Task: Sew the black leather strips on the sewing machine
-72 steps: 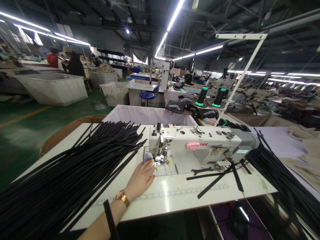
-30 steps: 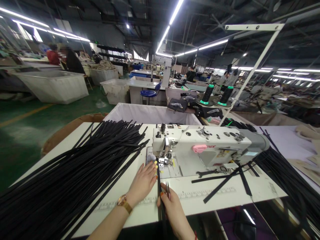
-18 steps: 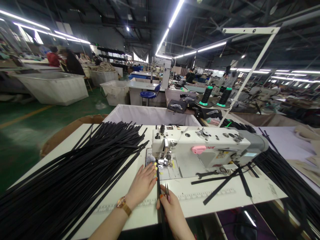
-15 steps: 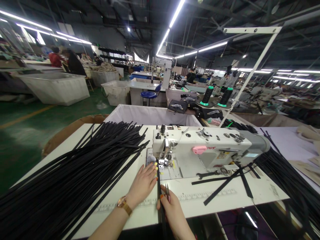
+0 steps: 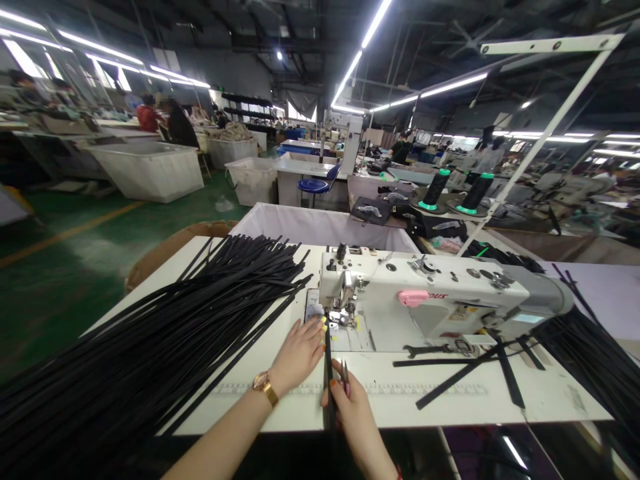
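A narrow black strap runs from under the presser foot of the white sewing machine toward me and over the table's front edge. My left hand lies flat with fingers stretched out, its fingertips on or against the strap beside the needle area. Closer to me, my right hand pinches the strap between thumb and fingers. Small scissors are also tucked in that hand, blades pointing up and away. The strap's stitched end under the foot is hard to make out.
A large heap of black straps covers the table's left side. Right of the machine lie a wrench, loose strap pieces and another strap bundle. Thread cones and a fabric-lined bin stand behind. A printed ruler crosses the table.
The whole view has shifted, so the machine and hands appear further right. Both hands keep about the same places on the strap, and the scissors stay in the right hand.
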`<state>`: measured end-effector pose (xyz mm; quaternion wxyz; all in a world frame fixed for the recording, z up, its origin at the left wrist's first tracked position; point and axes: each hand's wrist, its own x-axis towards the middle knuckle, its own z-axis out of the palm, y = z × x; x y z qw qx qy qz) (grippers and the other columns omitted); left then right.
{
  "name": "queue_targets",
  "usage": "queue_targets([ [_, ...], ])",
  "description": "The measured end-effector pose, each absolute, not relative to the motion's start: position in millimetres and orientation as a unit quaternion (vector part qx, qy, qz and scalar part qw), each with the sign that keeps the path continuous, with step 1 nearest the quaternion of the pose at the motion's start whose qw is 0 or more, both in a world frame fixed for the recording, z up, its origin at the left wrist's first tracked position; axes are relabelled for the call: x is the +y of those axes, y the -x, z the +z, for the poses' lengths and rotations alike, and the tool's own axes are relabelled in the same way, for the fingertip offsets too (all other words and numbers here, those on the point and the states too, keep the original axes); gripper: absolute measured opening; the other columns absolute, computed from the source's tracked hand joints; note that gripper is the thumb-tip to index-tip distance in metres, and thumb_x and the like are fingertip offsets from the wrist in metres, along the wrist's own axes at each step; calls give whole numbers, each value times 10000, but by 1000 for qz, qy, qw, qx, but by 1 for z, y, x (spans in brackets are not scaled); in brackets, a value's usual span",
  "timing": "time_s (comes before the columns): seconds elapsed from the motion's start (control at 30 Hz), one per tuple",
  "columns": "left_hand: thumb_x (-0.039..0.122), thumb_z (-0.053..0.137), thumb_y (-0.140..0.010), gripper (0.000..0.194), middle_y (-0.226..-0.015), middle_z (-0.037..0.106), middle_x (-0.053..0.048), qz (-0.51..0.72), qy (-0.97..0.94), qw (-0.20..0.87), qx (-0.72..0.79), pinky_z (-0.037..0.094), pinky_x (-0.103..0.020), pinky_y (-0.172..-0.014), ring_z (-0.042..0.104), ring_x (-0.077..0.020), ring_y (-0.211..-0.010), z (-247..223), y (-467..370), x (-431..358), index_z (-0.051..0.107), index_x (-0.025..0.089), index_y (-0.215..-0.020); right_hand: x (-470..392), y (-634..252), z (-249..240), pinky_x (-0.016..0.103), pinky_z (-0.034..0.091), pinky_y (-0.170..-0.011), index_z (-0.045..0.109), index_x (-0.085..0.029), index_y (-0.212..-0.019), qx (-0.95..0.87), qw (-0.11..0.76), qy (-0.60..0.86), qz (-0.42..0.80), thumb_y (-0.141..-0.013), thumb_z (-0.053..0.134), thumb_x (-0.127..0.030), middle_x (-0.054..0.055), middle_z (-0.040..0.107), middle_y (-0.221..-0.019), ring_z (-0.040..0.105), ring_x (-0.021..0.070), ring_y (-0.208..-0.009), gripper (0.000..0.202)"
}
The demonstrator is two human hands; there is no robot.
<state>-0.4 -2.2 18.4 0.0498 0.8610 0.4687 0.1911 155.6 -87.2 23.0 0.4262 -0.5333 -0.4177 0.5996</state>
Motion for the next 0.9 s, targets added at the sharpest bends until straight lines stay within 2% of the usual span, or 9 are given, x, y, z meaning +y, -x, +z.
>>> queue_targets([
  [0.33, 238, 422, -942, 394, -1441, 463, -60, 196, -860, 52, 468, 256, -512, -1131, 349, -242, -1363, 17, -1, -3, 503, 204, -1327, -94, -159, 20, 198, 192, -359, 415, -87, -1327, -404, 423, 541, 604, -792, 553, -539, -20, 619, -582, 277, 51, -354, 714],
  [0.43, 237, 417, -945, 394, -1437, 467, -63, 198, -861, 53, 466, 253, -515, -1133, 348, -240, -1364, 18, 0, -4, 503, 204, -1328, -95, -159, 21, 200, 199, -373, 395, -78, -1338, -404, 425, 539, 604, -799, 556, -541, -8, 638, -582, 278, 54, -360, 728],
  [0.63, 241, 409, -950, 390, -1433, 472, -66, 207, -859, 55, 465, 255, -523, -1129, 350, -244, -1364, 16, -1, -4, 503, 210, -1328, -97, -158, 22, 229, 291, -449, 447, -61, -1295, -422, 442, 531, 587, -810, 563, -559, 8, 642, -544, 415, 107, -431, 706],
  [0.73, 245, 418, -950, 387, -1430, 475, -64, 205, -858, 60, 467, 263, -524, -1122, 355, -247, -1359, 16, 0, -6, 500, 213, -1327, -100, -160, 17, 279, 403, -553, 494, -60, -1266, -441, 443, 534, 568, -804, 554, -607, 23, 655, -544, 516, 153, -498, 718],
  [0.83, 232, 446, -945, 349, -1376, 531, -54, 203, -865, 55, 456, 216, -537, -1135, 421, -245, -1306, 24, 6, 4, 531, 239, -1284, -108, -162, 7, 352, 466, -714, 525, -67, -1266, -449, 452, 533, 556, -772, 552, -666, 31, 661, -535, 615, 217, -589, 777],
  [0.9, 186, 468, -932, 288, -1288, 591, -62, 205, -867, 38, 452, 173, -554, -1141, 490, -251, -1233, 33, 13, 25, 593, 241, -1186, -115, -166, -1, 374, 471, -701, 504, -53, -1310, -452, 444, 540, 555, -756, 533, -698, 42, 660, -519, 625, 243, -574, 851],
])
